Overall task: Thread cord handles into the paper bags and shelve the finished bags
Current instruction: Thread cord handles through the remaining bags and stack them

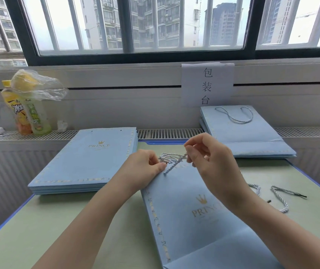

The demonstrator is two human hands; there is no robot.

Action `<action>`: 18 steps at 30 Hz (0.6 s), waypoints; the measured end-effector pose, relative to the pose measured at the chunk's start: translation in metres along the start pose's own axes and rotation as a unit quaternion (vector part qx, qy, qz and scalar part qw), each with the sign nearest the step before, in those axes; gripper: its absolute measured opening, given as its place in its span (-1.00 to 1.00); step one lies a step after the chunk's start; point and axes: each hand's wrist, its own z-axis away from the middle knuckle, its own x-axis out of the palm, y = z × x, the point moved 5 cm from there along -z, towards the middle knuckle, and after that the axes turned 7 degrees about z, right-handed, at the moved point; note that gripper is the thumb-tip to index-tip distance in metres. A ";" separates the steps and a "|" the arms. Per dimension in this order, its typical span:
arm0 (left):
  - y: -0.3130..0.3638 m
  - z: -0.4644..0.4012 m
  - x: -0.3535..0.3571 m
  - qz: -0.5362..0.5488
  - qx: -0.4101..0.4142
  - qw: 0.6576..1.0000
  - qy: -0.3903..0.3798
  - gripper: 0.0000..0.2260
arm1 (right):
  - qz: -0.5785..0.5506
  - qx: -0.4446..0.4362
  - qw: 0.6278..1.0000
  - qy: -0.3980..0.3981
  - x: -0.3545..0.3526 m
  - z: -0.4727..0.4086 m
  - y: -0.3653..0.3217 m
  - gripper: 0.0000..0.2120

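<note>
A twisted blue-and-white cord (171, 159) lies bunched at the top edge of a flat light-blue paper bag (190, 220) printed PRINCE, which lies on the green table (62, 226) with its mouth pointing away from the person. The left hand (145, 169) pinches the bag's top left corner and the cord's loops between thumb and curled fingers, so the cord sits just to the right of that grip. The right hand (207, 162) is raised just above the bag's mouth, thumb and forefinger closed narrowly on the far end of the cord, which slants down from there to a free end resting on the bag's face. To the left lies a stack of unthreaded bags (85, 162); at the back right a stack of finished bags (242, 133) with a cord handle on top. 2 spare cords (279, 195) lie on the table at the right. Bottles (29, 111) under a plastic wrap stand on the ledge at the left, below the window.
</note>
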 end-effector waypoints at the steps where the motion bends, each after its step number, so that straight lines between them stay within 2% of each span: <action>1: 0.000 0.001 0.000 0.022 -0.001 1.000 -0.013 -0.95 | -0.025 -0.005 1.000 -0.006 0.001 0.000 -0.002 -0.89; 3: 0.002 0.004 0.003 0.058 0.012 0.997 -0.043 -0.67 | -0.072 -0.026 0.997 -0.025 0.003 0.002 -0.007 -0.88; 4: 0.004 0.004 0.005 0.064 0.022 0.996 -0.050 -0.60 | -0.098 -0.037 0.994 -0.038 0.004 0.002 -0.011 -0.87; 5: 0.006 0.005 0.005 0.066 0.032 0.996 -0.047 -0.59 | -0.124 -0.044 0.990 -0.055 0.005 0.002 -0.013 -0.85; 7: 0.007 0.005 0.004 0.066 0.040 0.996 -0.036 -0.70 | -0.143 -0.051 0.984 -0.092 0.004 0.001 -0.016 -0.81; 8: 0.006 0.005 0.002 0.051 0.039 0.997 -0.037 -0.77 | -0.113 -0.061 0.986 -0.106 0.003 -0.001 -0.013 -0.78; 10: 0.005 0.006 -0.004 0.009 0.034 0.997 -0.062 -0.87 | 0.084 -0.127 0.983 -0.100 -0.002 -0.004 -0.003 -0.68; 12: 0.006 0.008 -0.011 -0.010 0.025 0.994 -0.108 -0.88 | 0.301 -0.169 0.936 -0.073 -0.005 -0.008 0.011 -0.54; 13: 0.006 0.010 -0.014 -0.017 0.014 0.991 -0.129 -0.87 | 0.348 -0.167 0.921 -0.057 -0.007 -0.009 0.017 -0.51; 16: -0.002 0.017 -0.014 -0.052 -0.044 0.977 -0.203 -0.87 | 0.378 -0.118 0.918 0.008 -0.021 -0.016 0.027 -0.55; 18: -0.009 0.023 -0.007 -0.073 -0.083 0.960 -0.256 -0.86 | 0.365 -0.106 0.923 0.053 -0.029 -0.019 0.027 -0.72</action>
